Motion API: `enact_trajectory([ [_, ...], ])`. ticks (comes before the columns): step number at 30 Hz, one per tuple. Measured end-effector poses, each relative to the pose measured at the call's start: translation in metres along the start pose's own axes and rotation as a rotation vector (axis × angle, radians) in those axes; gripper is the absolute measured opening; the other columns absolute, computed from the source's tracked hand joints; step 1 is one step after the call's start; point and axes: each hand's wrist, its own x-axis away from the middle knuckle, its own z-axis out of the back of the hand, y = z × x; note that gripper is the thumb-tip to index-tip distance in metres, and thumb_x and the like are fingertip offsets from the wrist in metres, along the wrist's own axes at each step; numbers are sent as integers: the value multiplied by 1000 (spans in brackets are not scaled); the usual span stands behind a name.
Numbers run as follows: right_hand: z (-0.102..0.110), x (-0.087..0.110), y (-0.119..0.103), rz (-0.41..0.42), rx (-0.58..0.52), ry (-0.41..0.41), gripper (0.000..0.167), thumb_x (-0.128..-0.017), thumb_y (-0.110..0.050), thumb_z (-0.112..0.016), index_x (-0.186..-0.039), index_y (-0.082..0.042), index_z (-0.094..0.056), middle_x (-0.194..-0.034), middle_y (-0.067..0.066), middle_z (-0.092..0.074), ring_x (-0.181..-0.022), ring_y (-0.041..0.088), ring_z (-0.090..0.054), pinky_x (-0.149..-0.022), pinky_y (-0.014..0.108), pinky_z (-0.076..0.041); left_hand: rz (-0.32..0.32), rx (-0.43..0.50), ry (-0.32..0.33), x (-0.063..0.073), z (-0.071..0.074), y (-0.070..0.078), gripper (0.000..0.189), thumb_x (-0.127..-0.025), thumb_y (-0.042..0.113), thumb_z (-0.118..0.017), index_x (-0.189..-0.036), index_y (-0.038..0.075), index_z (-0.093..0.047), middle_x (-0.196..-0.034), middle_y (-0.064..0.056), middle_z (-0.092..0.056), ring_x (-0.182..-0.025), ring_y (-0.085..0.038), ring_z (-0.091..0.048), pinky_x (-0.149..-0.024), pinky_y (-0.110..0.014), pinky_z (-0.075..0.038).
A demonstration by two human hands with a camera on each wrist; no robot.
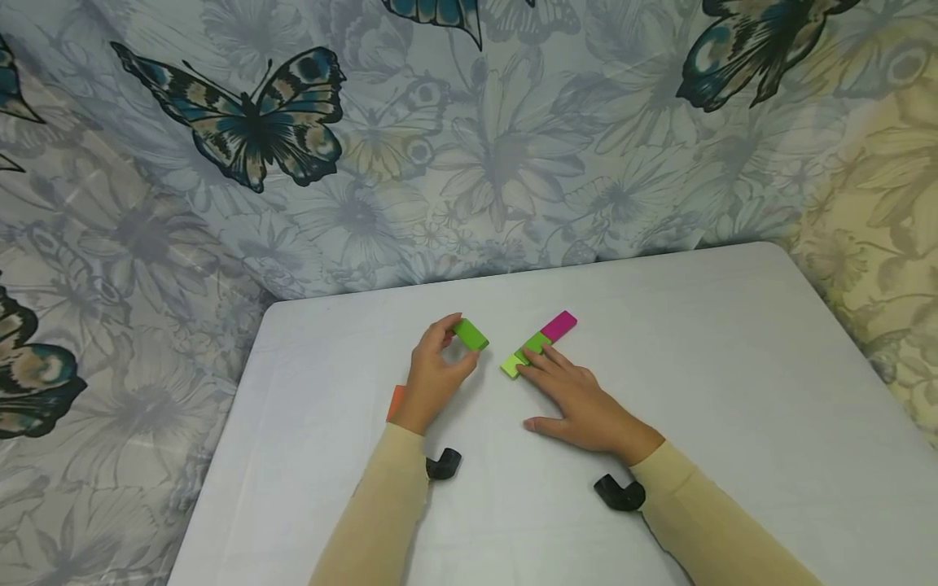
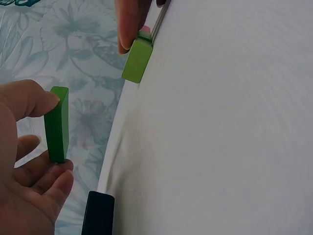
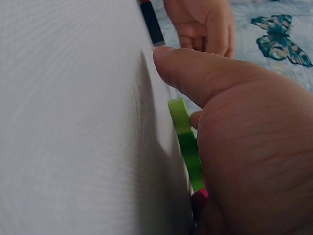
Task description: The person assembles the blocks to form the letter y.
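My left grip (image 1: pixel 434 376) pinched a green block (image 1: pixel 471 334); my right grip (image 1: pixel 582 403), thumb apart from fingers, touched the block row (image 1: pixel 538 341) rightward.

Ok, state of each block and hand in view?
Green rectangular block: raised off the white table.
Left hand: pinching that block.
Lime rectangular block: flat, near end of row.
Second green rectangular block: flat, mid-row, partly covered.
Magenta rectangular block: flat, far end.
Right hand: outstretched, at that row.
Orange piece: partly hidden, pose unclear.
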Motion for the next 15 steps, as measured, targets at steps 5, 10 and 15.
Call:
enact_trajectory([
  [5, 0, 0, -1, -4, 3, 0, 85, -98, -46, -83, -168, -16, -45, -177, 6, -29, -165, 34, -9, -117, 70, -29, 3, -11, -27, -5, -10, 0, 64, -94, 4, -85, -152, 2, -58, -142, -11, -63, -131, -26, -62, -111, -36, -49],
  [10, 2, 0, -3, -11, -2, -2, 86, -97, -45, -84, -167, -15, -46, -177, 6, -29, -165, 33, -9, -117, 69, -29, 32, -23, -54, -10, -16, 1, 65, -95, 4, -85, -153, 1, -57, -146, -11, -62, -135, -26, -60, -113, -32, -47],
  [15, 3, 0, -3, -15, -8, -4, 86, -96, -45, -84, -167, -15, -46, -177, 6, -29, -165, 33, -9, -117, 69, -29, 73, -44, -87, -12, -19, 0, 65, -95, 5, -84, -154, 0, -56, -149, -12, -61, -137, -27, -59, -114, -32, -46],
])
